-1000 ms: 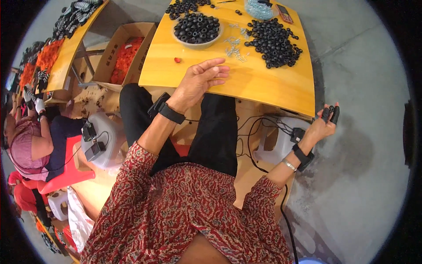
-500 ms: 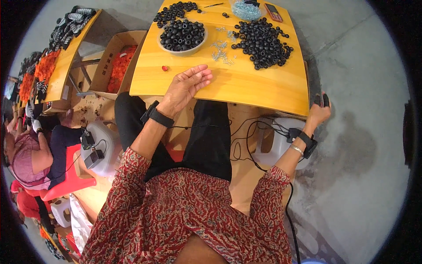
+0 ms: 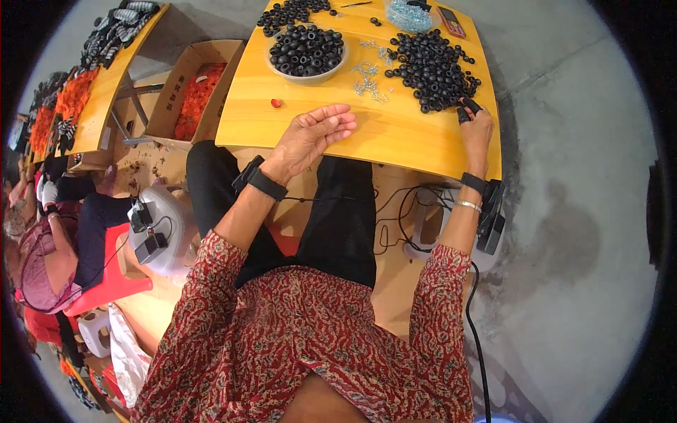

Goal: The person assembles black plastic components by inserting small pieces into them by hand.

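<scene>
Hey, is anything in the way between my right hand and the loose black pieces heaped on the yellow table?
Nothing visible: your right hand is at the near right edge of the loose black pieces, its black-covered fingertips beside the closest ones; whether they touch is unclear. The small silvery bits lie off to the left.

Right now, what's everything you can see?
Smooth tables: at least two, yellow, ahead, left
Round bowl: one, pale, table ahead
Round hollow pieces: many, black, bowl and table
Tiny bits: many, silvery, right of bowl
Small piece: one, red, near bowl
Clear tub: one, bluish contents, far edge
Rectangular device: one, red, beside tub
Open cardboard box: one, brown, between tables
Plastic stools: several, white and red, floor
People: several, pink/red clothes, left
Left hand: one, bare, over near edge
Right hand: one, black finger covers, at pile
</scene>
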`<action>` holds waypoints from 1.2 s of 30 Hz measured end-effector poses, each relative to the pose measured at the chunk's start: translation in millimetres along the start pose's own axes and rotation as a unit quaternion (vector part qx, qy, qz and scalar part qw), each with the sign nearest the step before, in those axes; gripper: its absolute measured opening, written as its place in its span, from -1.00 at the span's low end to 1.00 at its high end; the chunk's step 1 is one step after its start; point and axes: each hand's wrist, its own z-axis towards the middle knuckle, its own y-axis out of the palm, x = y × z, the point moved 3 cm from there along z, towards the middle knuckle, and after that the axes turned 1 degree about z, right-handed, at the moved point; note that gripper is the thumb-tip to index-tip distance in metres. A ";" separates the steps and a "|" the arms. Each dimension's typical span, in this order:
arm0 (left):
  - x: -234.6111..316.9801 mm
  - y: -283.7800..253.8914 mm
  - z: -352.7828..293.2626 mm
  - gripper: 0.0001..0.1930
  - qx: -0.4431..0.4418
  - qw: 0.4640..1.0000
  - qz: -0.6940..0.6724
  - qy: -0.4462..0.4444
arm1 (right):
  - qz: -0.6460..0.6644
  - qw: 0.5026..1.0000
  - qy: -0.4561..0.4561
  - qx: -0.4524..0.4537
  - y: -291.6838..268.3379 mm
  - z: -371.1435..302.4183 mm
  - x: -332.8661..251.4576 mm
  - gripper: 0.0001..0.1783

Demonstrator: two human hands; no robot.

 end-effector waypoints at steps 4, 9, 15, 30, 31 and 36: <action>-1.1 -1.6 0.2 -0.66 -0.004 1.000 -0.004 -0.001 | -0.112 0.993 -0.034 -0.012 1.3 0.3 -5.0 -0.77; 0.5 -0.6 -0.6 -0.66 -0.006 1.000 -0.001 0.000 | -0.065 0.996 -0.063 0.003 0.4 -1.5 3.4 -0.78; -0.5 -0.4 -0.9 -0.66 0.000 1.000 0.005 0.004 | -0.028 0.998 -0.059 0.018 -2.3 -21.5 0.8 -0.79; -3.2 1.7 1.0 -0.65 -0.043 0.999 0.009 -0.029 | 0.284 0.954 -0.073 -0.070 65.6 -114.3 -161.0 -0.55; -4.0 2.2 1.3 -0.65 -0.027 0.999 0.032 -0.019 | 0.258 0.960 -0.098 -0.057 66.8 -115.5 -165.9 -0.56; -1.9 6.9 0.0 -0.67 -0.012 0.997 0.078 -0.001 | 0.230 0.961 -0.133 -0.079 53.7 -113.7 -177.2 -0.57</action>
